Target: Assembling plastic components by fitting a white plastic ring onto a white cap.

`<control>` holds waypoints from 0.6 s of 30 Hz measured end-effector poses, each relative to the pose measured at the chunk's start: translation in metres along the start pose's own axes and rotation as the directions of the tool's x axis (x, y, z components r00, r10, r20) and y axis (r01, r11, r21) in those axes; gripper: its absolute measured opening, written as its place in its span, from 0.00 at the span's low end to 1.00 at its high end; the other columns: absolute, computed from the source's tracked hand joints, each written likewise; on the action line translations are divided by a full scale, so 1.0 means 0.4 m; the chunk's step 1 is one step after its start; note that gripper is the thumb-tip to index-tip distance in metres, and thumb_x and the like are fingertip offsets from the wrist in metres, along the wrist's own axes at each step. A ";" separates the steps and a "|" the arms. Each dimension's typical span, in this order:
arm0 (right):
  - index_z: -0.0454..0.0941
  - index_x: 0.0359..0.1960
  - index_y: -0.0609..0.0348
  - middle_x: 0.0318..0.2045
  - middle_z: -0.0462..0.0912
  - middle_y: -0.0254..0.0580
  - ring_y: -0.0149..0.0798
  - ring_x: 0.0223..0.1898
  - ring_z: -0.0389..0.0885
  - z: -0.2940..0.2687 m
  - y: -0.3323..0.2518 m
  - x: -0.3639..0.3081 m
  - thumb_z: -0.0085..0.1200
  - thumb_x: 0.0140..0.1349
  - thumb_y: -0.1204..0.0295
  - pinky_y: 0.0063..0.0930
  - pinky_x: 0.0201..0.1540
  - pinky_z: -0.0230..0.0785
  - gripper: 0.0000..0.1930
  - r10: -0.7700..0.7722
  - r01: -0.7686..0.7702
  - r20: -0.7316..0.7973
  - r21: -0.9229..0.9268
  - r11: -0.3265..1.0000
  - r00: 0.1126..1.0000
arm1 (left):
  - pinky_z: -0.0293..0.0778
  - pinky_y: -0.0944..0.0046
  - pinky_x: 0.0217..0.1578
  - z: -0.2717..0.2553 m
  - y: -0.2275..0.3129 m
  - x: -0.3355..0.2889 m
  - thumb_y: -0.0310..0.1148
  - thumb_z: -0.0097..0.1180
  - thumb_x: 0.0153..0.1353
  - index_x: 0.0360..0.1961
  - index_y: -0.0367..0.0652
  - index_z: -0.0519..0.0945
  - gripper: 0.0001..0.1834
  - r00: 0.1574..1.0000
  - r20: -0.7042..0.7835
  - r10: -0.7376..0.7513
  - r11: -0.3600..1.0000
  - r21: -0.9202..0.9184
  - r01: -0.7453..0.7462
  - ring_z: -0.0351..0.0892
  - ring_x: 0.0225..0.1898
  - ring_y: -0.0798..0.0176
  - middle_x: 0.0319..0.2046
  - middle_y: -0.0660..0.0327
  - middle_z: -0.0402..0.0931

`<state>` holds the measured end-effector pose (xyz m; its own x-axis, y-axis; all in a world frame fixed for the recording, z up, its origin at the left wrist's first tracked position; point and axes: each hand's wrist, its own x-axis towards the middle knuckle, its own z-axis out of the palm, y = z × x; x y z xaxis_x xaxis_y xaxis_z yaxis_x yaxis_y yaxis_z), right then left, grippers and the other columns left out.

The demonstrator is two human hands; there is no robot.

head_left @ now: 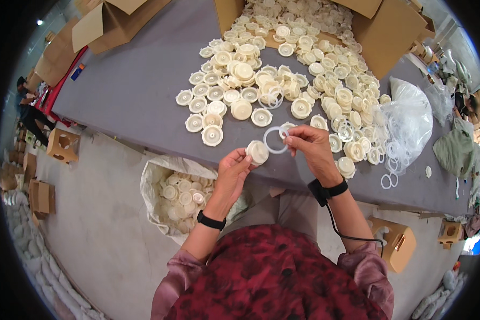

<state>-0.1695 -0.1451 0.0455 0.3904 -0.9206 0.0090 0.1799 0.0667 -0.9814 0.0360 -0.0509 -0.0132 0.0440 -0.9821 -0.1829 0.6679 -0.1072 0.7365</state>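
A round, cream-white plastic cap [257, 153], its broad face tilted up toward the viewer, is pinched at its left edge between the thumb and fingers of the left hand [232, 170], above the table's near edge. A thin, translucent white ring [265, 138], open-centred and roughly circular, is gripped at its right side by the right hand [311, 148]; it stands immediately beside the cap, contact between them being indeterminable.
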 end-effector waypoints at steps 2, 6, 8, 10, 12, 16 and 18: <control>0.85 0.39 0.66 0.28 0.84 0.35 0.24 0.25 0.78 0.015 0.002 -0.047 0.64 0.60 0.78 0.17 0.28 0.71 0.07 0.029 -0.030 0.027 0.025 0.999 0.999 | 0.75 0.64 0.51 0.007 -0.010 0.001 0.28 0.58 0.67 0.50 0.35 0.77 0.13 0.999 0.051 -0.001 0.999 -0.050 0.004 0.80 0.46 0.67 0.46 0.59 0.81; 0.85 0.39 0.64 0.28 0.84 0.34 0.23 0.25 0.77 0.043 0.023 -0.109 0.64 0.61 0.76 0.17 0.27 0.70 0.07 0.022 -0.023 -0.016 -0.087 0.996 1.000 | 0.74 0.64 0.53 0.031 -0.027 -0.019 0.31 0.59 0.67 0.51 0.35 0.77 0.15 0.994 0.107 -0.031 0.993 -0.111 0.043 0.80 0.47 0.67 0.46 0.60 0.81; 0.85 0.38 0.63 0.26 0.84 0.32 0.21 0.26 0.77 0.046 0.036 -0.128 0.65 0.61 0.74 0.16 0.27 0.69 0.07 -0.004 -0.018 -0.102 -0.211 0.977 0.995 | 0.72 0.65 0.55 0.031 -0.041 -0.029 0.34 0.59 0.68 0.52 0.36 0.77 0.17 0.987 0.154 -0.037 0.991 -0.121 0.056 0.78 0.49 0.68 0.47 0.61 0.81; 0.85 0.38 0.64 0.26 0.83 0.31 0.21 0.26 0.77 0.047 0.040 -0.142 0.64 0.61 0.75 0.16 0.28 0.69 0.06 -0.030 -0.005 -0.135 -0.250 0.968 0.990 | 0.71 0.65 0.55 0.040 -0.054 -0.037 0.36 0.59 0.68 0.52 0.36 0.77 0.17 0.985 0.164 -0.049 0.990 -0.120 0.070 0.78 0.49 0.69 0.47 0.62 0.80; 0.84 0.37 0.65 0.26 0.83 0.31 0.21 0.26 0.77 0.049 0.044 -0.154 0.64 0.61 0.75 0.16 0.28 0.68 0.06 -0.057 0.006 -0.168 -0.289 0.957 0.984 | 0.70 0.65 0.55 0.044 -0.062 -0.044 0.37 0.58 0.69 0.52 0.36 0.77 0.17 0.982 0.175 -0.063 0.989 -0.118 0.084 0.77 0.49 0.69 0.47 0.62 0.80; 0.83 0.36 0.65 0.25 0.83 0.32 0.21 0.26 0.77 0.044 0.044 -0.167 0.63 0.61 0.75 0.17 0.29 0.69 0.05 -0.134 0.051 -0.179 -0.406 0.912 0.975 | 0.70 0.65 0.55 0.050 -0.071 -0.052 0.38 0.57 0.70 0.52 0.37 0.77 0.17 0.983 0.169 -0.078 0.989 -0.113 0.098 0.77 0.49 0.70 0.47 0.63 0.80; 0.83 0.35 0.65 0.25 0.83 0.32 0.21 0.26 0.77 0.039 0.049 -0.169 0.63 0.61 0.75 0.17 0.29 0.69 0.05 -0.119 0.037 -0.172 -0.420 0.907 0.978 | 0.70 0.66 0.54 0.051 -0.075 -0.056 0.38 0.57 0.70 0.52 0.37 0.77 0.17 0.982 0.167 -0.087 0.988 -0.116 0.107 0.77 0.48 0.70 0.47 0.63 0.80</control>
<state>-0.1783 -0.0756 0.0288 0.2054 -0.9742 0.0932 -0.2017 -0.1353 -0.9700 -0.0003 -0.0290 -0.0181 -0.1389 -0.9811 -0.1345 0.7502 -0.1929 0.6324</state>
